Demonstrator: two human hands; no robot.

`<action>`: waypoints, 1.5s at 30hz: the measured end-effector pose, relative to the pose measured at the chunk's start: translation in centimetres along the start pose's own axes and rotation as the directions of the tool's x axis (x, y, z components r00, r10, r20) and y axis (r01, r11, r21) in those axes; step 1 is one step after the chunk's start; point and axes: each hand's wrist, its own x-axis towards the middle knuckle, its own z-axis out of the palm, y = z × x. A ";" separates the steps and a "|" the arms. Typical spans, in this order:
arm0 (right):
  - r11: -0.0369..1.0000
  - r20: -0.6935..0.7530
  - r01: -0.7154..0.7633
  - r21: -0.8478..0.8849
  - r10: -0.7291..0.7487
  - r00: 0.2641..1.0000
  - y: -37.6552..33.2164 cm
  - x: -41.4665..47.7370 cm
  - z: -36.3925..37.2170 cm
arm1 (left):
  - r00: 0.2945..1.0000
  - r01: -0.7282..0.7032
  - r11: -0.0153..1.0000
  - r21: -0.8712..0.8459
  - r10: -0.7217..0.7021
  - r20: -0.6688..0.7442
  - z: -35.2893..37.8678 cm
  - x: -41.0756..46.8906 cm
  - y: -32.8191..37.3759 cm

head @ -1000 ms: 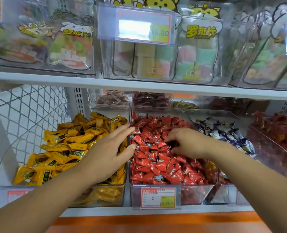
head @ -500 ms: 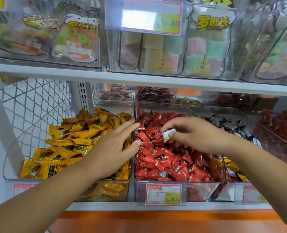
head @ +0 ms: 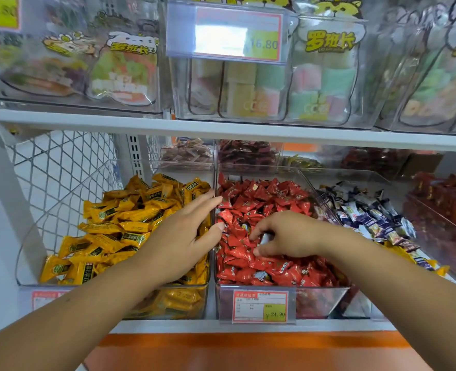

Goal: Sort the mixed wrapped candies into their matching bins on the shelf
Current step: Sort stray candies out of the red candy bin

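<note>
Hands low at the shelf, both working at the clear plastic bin of red wrapped candies (head: 315,301). Over the middle of that bin's red pile, the right hand (head: 291,234) is curled palm down, thumb and fingertips pinching a small silvery-grey wrapped candy (head: 265,238). Most of that wrapper is hidden under the fingers, and whether it has lifted clear of the pile is impossible to tell.

On the red bin's left edge, the left hand (head: 184,236) lies flat with fingers straight and slightly spread. It straddles the divider shared with the clear plastic bin of yellow wrapped candies (head: 34,236). Its fingertips and thumb tip just touch the nearest red wrappers, and it holds nothing.

Right of the red bin sits a clear bin of dark blue and white wrapped candies (head: 368,212). A red-bordered price label with a yellow corner (head: 260,306) hangs on the red bin's front wall. Above the red bin runs a white shelf board (head: 221,128), carrying clear tubs of pastel cube sweets (head: 248,84). Left of the yellow bin stands a white wire mesh panel (head: 61,170).
</note>
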 end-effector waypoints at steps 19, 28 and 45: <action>0.999 0.083 0.033 -0.014 -0.032 0.996 1.4 -2.1 -1.4 | 1.000 0.004 1.000 -0.006 -0.004 -0.001 0.0 0.1 0.1; 0.986 -0.067 0.112 0.127 -0.104 0.992 1.7 -0.5 0.7 | 1.000 -0.002 1.000 -0.006 0.002 -0.012 0.1 0.0 0.1; 0.972 -0.181 0.129 0.196 -0.094 0.979 1.1 -1.0 -0.7 | 1.000 -0.010 1.000 0.003 0.010 -0.019 0.1 0.1 0.0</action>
